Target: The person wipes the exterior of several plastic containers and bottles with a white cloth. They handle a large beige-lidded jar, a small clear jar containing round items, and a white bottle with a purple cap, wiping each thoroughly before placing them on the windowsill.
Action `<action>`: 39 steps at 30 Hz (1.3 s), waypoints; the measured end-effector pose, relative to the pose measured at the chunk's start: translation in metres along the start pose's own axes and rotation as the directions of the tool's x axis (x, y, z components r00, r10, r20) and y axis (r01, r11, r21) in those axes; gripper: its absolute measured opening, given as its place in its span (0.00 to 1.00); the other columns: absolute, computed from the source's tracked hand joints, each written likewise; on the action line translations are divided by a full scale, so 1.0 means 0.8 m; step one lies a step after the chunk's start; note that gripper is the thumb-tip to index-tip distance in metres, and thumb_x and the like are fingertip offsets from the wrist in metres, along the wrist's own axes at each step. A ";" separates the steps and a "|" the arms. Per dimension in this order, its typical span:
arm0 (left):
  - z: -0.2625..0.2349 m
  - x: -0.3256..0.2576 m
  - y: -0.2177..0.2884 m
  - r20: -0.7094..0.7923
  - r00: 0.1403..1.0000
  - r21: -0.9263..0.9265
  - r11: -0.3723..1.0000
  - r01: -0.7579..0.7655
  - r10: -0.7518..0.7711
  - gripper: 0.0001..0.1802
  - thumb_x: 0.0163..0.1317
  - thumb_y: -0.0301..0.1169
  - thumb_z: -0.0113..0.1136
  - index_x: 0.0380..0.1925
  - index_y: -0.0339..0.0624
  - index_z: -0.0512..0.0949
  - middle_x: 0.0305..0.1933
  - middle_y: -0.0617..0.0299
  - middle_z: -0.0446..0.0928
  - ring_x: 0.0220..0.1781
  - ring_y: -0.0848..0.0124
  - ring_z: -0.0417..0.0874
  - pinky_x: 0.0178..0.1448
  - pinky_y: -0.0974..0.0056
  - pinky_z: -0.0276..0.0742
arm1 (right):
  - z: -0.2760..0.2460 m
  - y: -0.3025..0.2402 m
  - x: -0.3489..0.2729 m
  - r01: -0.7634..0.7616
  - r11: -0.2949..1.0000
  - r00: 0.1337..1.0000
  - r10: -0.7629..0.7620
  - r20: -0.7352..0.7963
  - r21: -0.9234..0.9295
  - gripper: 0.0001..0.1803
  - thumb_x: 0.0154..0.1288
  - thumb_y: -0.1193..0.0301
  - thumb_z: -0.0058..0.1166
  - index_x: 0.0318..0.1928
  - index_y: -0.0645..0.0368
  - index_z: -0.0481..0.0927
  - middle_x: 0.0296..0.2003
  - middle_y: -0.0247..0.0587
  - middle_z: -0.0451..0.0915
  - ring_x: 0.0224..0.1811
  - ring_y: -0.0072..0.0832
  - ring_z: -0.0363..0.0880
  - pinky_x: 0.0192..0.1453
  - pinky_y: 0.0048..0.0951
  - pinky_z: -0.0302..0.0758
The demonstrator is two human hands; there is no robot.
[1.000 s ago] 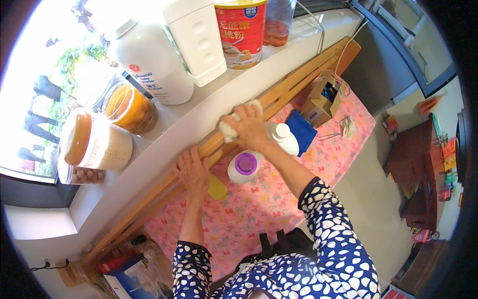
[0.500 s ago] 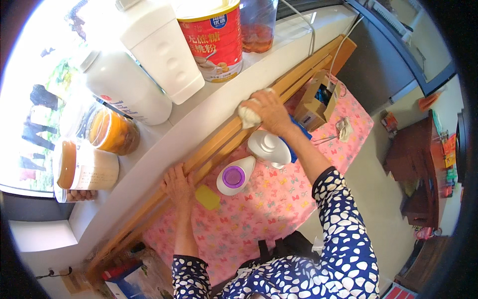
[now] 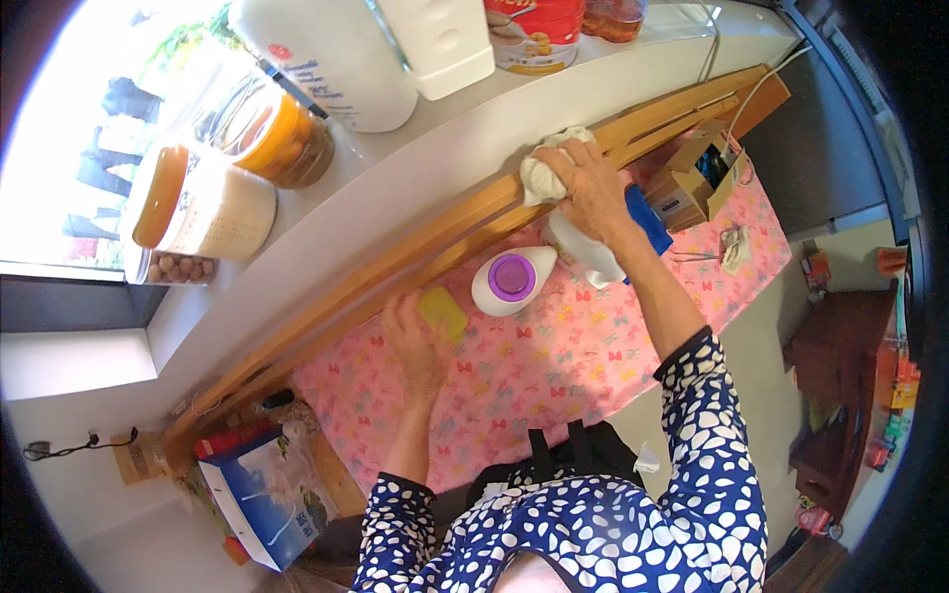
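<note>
My right hand is closed on a bunched whitish cloth, which it presses against the wooden rails along the wall. My left hand hovers over the pink patterned tablecloth, smeared by motion, its fingers stretched out and holding nothing I can see. Just beside its fingertips lies a flat yellow-green sponge. Between my hands stands a white bottle with a purple cap. A second white bottle is partly hidden under my right hand and forearm.
On the windowsill stand large white bottles, a red can and several jars. An open cardboard box sits at the table's far right, near a crumpled glove-like cloth. A blue-and-white box is at lower left.
My left hand has let go of the wooden rail and moved back over the tablecloth. My right hand still presses the cloth to the rail. The whole view has shifted.
</note>
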State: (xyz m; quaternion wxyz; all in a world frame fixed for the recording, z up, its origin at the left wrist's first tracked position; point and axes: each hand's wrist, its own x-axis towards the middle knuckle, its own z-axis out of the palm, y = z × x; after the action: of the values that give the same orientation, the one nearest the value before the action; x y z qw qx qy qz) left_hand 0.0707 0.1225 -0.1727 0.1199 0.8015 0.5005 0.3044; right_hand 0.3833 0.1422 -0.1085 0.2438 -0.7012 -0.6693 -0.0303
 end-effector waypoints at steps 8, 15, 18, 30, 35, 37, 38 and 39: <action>0.071 -0.087 0.035 0.302 0.951 -0.393 0.901 0.185 -0.063 0.39 0.53 0.32 0.65 0.62 0.35 0.58 0.60 0.39 0.60 0.63 0.43 0.61 0.66 0.50 0.58 | 0.045 -0.056 -0.090 -0.376 0.857 0.926 0.335 0.171 0.353 0.31 0.48 0.82 0.53 0.56 0.50 0.71 0.42 0.50 0.75 0.47 0.49 0.74 0.52 0.40 0.72; 0.097 -0.068 0.032 0.430 0.903 -0.472 0.850 0.233 -0.009 0.46 0.55 0.32 0.64 0.66 0.29 0.48 0.63 0.35 0.56 0.65 0.42 0.58 0.69 0.52 0.56 | 0.114 -0.041 -0.184 -0.455 0.704 0.882 0.440 0.168 0.545 0.35 0.46 0.86 0.50 0.60 0.53 0.68 0.51 0.46 0.75 0.59 0.40 0.70 0.65 0.34 0.64; 0.115 -0.076 0.034 0.465 0.876 -0.525 0.758 0.387 -0.124 0.42 0.56 0.33 0.64 0.64 0.30 0.51 0.60 0.39 0.60 0.63 0.45 0.62 0.67 0.51 0.58 | 0.120 -0.044 -0.224 -0.505 0.806 0.850 0.402 0.340 0.308 0.36 0.47 0.81 0.52 0.61 0.48 0.67 0.54 0.52 0.71 0.57 0.49 0.70 0.64 0.40 0.66; 0.120 -0.062 0.052 0.164 0.923 -0.571 0.729 0.377 -0.349 0.43 0.47 0.25 0.69 0.63 0.39 0.58 0.55 0.48 0.63 0.59 0.53 0.66 0.62 0.52 0.64 | 0.095 -0.084 -0.148 -0.425 0.292 0.750 0.643 0.153 0.857 0.32 0.54 0.75 0.55 0.62 0.60 0.65 0.60 0.56 0.66 0.62 0.48 0.65 0.66 0.39 0.62; 0.097 -0.004 0.070 0.191 0.977 -0.456 0.873 0.171 -0.092 0.49 0.41 0.29 0.74 0.64 0.37 0.57 0.57 0.47 0.63 0.60 0.53 0.66 0.64 0.52 0.63 | 0.113 -0.050 -0.169 -0.487 0.530 0.839 0.505 0.203 0.694 0.31 0.55 0.70 0.56 0.61 0.59 0.65 0.59 0.56 0.66 0.64 0.48 0.62 0.66 0.40 0.61; 0.098 0.003 0.070 0.262 0.959 -0.476 0.850 0.226 -0.108 0.50 0.39 0.30 0.75 0.63 0.37 0.57 0.57 0.46 0.64 0.60 0.52 0.66 0.64 0.52 0.63 | 0.104 -0.046 -0.167 -0.449 0.674 0.885 0.427 0.186 0.587 0.31 0.54 0.69 0.56 0.60 0.59 0.66 0.57 0.56 0.68 0.62 0.48 0.64 0.65 0.40 0.63; 0.095 0.007 0.074 0.296 0.947 -0.446 0.859 0.250 -0.122 0.50 0.39 0.30 0.76 0.63 0.37 0.58 0.57 0.46 0.64 0.60 0.52 0.67 0.64 0.53 0.63 | 0.099 -0.042 -0.164 -0.424 0.738 0.903 0.389 0.182 0.525 0.30 0.54 0.69 0.56 0.59 0.59 0.67 0.56 0.56 0.69 0.61 0.48 0.65 0.65 0.40 0.64; 0.095 0.010 0.077 0.328 0.935 -0.415 0.868 0.273 -0.137 0.50 0.38 0.31 0.76 0.63 0.36 0.58 0.56 0.46 0.64 0.59 0.52 0.67 0.65 0.53 0.63 | 0.097 -0.035 -0.158 -0.413 0.732 0.910 0.343 0.232 0.542 0.32 0.52 0.69 0.55 0.60 0.57 0.66 0.55 0.53 0.70 0.60 0.45 0.67 0.64 0.38 0.64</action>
State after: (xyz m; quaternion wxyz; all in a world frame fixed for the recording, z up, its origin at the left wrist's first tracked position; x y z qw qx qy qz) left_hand 0.1644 0.1094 -0.1986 0.4072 0.7284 0.4757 0.2780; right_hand 0.3214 0.0546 -0.2145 0.4072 -0.7150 -0.5022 0.2660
